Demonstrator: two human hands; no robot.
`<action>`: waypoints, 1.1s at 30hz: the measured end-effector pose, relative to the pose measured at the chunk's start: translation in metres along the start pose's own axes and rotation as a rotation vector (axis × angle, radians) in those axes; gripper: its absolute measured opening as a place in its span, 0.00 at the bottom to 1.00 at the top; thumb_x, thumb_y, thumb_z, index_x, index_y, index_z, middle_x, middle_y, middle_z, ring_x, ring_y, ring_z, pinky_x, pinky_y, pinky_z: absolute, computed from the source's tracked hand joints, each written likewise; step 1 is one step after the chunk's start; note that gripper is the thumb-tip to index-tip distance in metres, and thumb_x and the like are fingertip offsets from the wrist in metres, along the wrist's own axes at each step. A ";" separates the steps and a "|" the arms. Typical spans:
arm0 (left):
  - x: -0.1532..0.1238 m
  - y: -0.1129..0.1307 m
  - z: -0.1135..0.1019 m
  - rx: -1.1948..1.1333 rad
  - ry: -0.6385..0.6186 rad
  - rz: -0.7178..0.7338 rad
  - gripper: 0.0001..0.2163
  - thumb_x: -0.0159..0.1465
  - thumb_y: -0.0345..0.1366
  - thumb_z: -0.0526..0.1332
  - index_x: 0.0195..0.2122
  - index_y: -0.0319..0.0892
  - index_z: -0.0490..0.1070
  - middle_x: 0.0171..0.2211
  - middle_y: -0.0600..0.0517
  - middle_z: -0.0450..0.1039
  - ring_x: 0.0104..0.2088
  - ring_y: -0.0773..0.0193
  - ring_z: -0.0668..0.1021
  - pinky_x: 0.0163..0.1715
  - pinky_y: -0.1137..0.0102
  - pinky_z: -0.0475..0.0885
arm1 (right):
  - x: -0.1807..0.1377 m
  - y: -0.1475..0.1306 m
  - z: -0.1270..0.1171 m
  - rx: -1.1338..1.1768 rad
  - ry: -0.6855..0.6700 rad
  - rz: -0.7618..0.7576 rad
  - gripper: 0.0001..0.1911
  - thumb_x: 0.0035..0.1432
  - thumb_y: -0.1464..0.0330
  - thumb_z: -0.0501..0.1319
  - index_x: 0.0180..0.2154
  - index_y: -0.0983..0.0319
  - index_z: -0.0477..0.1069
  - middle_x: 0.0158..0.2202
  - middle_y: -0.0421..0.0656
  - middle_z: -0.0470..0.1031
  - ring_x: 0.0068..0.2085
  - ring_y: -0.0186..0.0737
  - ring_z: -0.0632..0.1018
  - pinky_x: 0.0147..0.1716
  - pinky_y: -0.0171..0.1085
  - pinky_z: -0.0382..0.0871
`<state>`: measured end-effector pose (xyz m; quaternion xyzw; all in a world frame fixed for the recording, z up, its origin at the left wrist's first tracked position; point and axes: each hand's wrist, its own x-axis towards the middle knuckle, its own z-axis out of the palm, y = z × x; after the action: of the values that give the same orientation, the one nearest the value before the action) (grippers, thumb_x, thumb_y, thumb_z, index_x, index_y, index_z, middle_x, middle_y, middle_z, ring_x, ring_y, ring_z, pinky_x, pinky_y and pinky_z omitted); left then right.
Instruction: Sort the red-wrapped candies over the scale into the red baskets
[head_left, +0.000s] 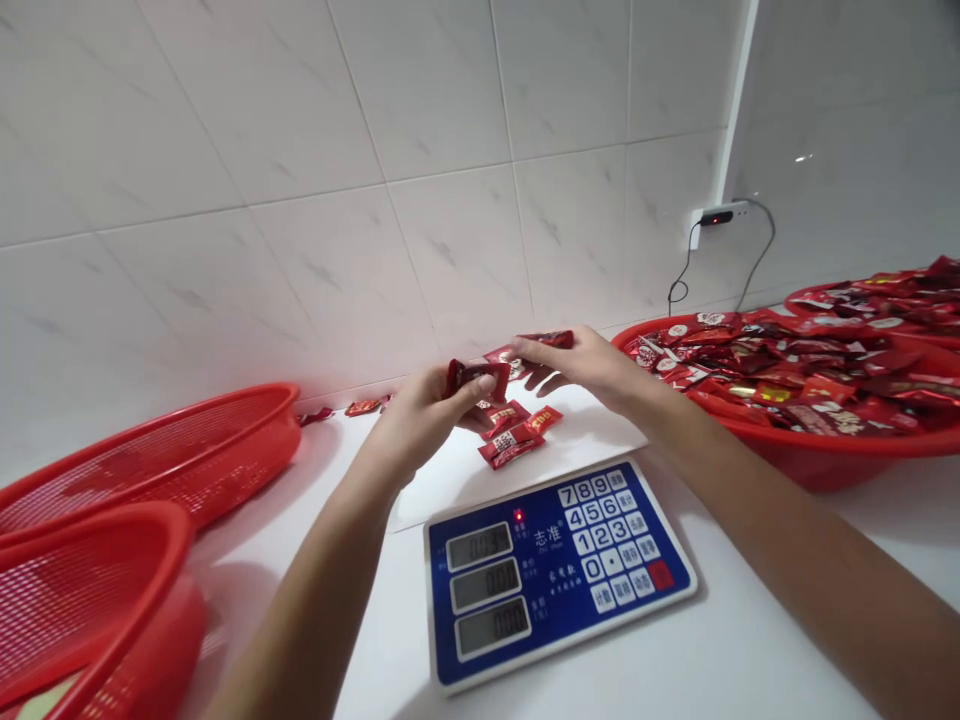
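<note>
My left hand is closed around a dark red snack packet, thumb on top. A little to the right, my right hand pinches another red snack packet. Both hands hover over the white pan of a digital scale. Several small red packets lie in a loose pile on that pan, beneath the hands; part of the pile is hidden by my fingers. In front sits the scale's blue keypad panel, its displays lit and a small red light on.
A red basket heaped with red packets stands at right, with another pile behind it. On the left are red mesh baskets. Loose packets lie along the tiled wall. A power strip with cables hangs on the wall.
</note>
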<state>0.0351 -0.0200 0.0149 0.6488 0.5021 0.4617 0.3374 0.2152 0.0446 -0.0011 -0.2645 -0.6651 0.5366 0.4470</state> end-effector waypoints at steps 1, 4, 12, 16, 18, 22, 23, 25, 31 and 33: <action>0.000 0.000 -0.001 -0.001 0.007 -0.005 0.16 0.50 0.45 0.72 0.33 0.37 0.78 0.29 0.48 0.79 0.25 0.64 0.78 0.28 0.69 0.76 | 0.001 0.000 -0.004 -0.019 0.040 0.011 0.13 0.57 0.60 0.66 0.31 0.65 0.77 0.30 0.46 0.79 0.29 0.36 0.78 0.25 0.32 0.75; 0.002 -0.003 -0.002 0.000 0.051 -0.018 0.14 0.50 0.42 0.72 0.33 0.37 0.78 0.29 0.48 0.79 0.27 0.64 0.79 0.31 0.69 0.76 | 0.001 0.003 -0.010 0.016 0.059 0.020 0.12 0.59 0.62 0.65 0.30 0.65 0.77 0.32 0.46 0.79 0.32 0.36 0.79 0.28 0.32 0.77; 0.005 -0.010 0.002 -0.200 0.177 -0.076 0.10 0.54 0.33 0.69 0.35 0.35 0.77 0.35 0.43 0.80 0.32 0.61 0.80 0.40 0.65 0.77 | -0.005 0.001 -0.011 -0.045 0.019 0.123 0.07 0.54 0.76 0.65 0.36 0.64 0.71 0.25 0.40 0.74 0.25 0.33 0.76 0.27 0.33 0.75; 0.005 -0.011 0.007 -0.277 0.167 -0.013 0.14 0.50 0.36 0.73 0.35 0.36 0.75 0.33 0.47 0.79 0.33 0.60 0.80 0.40 0.65 0.76 | -0.010 0.000 -0.009 -0.190 -0.043 0.020 0.10 0.52 0.76 0.64 0.36 0.61 0.67 0.25 0.37 0.72 0.26 0.32 0.74 0.23 0.31 0.67; 0.005 -0.011 0.008 -0.254 0.134 0.039 0.16 0.47 0.37 0.75 0.31 0.37 0.73 0.29 0.49 0.78 0.32 0.61 0.80 0.38 0.67 0.75 | -0.012 0.000 -0.006 -0.250 -0.101 -0.035 0.12 0.51 0.76 0.64 0.35 0.60 0.64 0.24 0.35 0.71 0.25 0.31 0.72 0.22 0.30 0.64; 0.006 -0.011 0.006 -0.186 0.205 0.092 0.18 0.40 0.34 0.77 0.24 0.39 0.67 0.19 0.57 0.71 0.23 0.68 0.75 0.26 0.73 0.70 | -0.013 -0.001 -0.002 -0.321 -0.114 -0.048 0.16 0.50 0.74 0.66 0.40 0.61 0.65 0.24 0.35 0.72 0.26 0.31 0.71 0.24 0.31 0.63; 0.006 -0.012 0.006 -0.188 0.223 0.102 0.18 0.40 0.33 0.77 0.23 0.39 0.66 0.19 0.58 0.70 0.23 0.69 0.74 0.26 0.73 0.69 | -0.013 -0.002 -0.002 -0.320 -0.110 -0.033 0.15 0.51 0.73 0.66 0.42 0.62 0.67 0.25 0.36 0.72 0.26 0.31 0.71 0.24 0.31 0.63; 0.006 -0.012 0.006 -0.218 0.246 0.115 0.18 0.40 0.33 0.76 0.23 0.40 0.65 0.19 0.58 0.70 0.24 0.68 0.75 0.27 0.73 0.69 | -0.013 -0.003 -0.005 -0.309 -0.142 -0.018 0.12 0.53 0.69 0.65 0.41 0.65 0.72 0.28 0.41 0.75 0.27 0.31 0.71 0.23 0.31 0.62; 0.004 -0.011 0.007 -0.192 0.264 0.082 0.18 0.40 0.34 0.76 0.24 0.41 0.65 0.20 0.58 0.70 0.25 0.66 0.75 0.28 0.70 0.69 | -0.010 -0.001 -0.006 -0.461 -0.037 -0.097 0.10 0.54 0.64 0.65 0.30 0.65 0.78 0.26 0.42 0.75 0.26 0.32 0.70 0.26 0.34 0.60; 0.005 -0.010 0.005 -0.125 0.242 0.053 0.19 0.38 0.34 0.76 0.22 0.41 0.64 0.18 0.59 0.68 0.22 0.68 0.72 0.25 0.72 0.66 | -0.010 0.001 -0.002 -0.607 0.043 -0.150 0.07 0.54 0.66 0.64 0.28 0.64 0.77 0.26 0.42 0.76 0.29 0.34 0.71 0.29 0.35 0.61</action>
<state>0.0369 -0.0126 0.0058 0.5790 0.4919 0.5758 0.3019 0.2215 0.0379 -0.0051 -0.3473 -0.8031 0.2732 0.3997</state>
